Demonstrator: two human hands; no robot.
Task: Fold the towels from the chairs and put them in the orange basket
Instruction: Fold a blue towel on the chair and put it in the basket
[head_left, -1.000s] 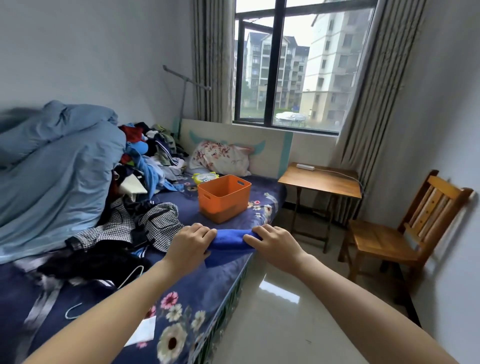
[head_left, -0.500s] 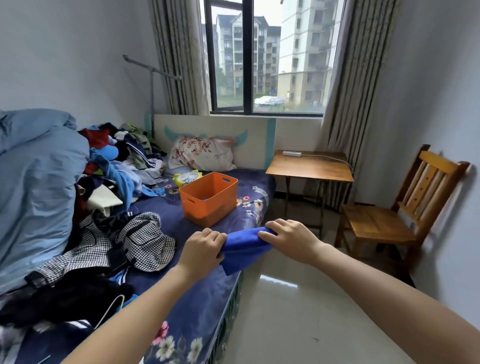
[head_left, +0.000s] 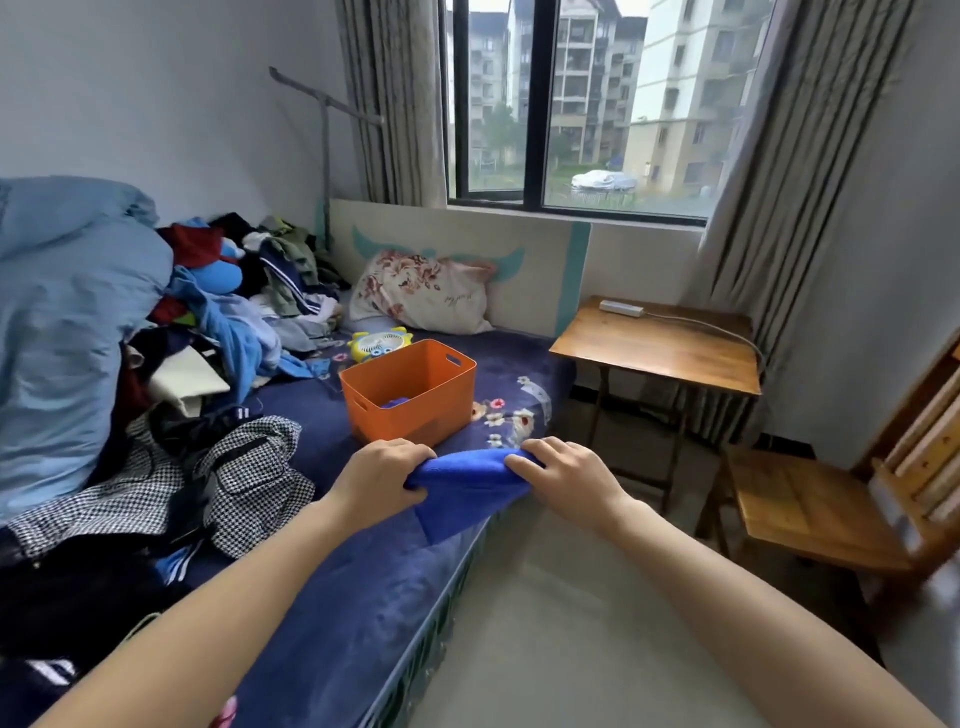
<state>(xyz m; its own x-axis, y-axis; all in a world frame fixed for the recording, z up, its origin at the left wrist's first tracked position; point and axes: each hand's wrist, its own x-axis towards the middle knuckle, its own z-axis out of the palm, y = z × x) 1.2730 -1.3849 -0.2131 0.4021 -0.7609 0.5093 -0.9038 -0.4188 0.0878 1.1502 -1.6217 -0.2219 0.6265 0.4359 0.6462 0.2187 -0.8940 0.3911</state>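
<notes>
Left hand (head_left: 382, 480) and right hand (head_left: 563, 478) curl fingers (head_left: 521, 461), tips hidden, round the folded blue microfibre towel (head_left: 462, 480), lying left-to-right.

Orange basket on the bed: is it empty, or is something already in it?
Not empty. A bit of blue cloth shows inside the orange basket, low behind its near wall; how much, cannot tell.

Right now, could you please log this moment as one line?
left hand: grips blue towel | right hand: grips blue towel | orange basket: on bed, beyond blue towel
</notes>
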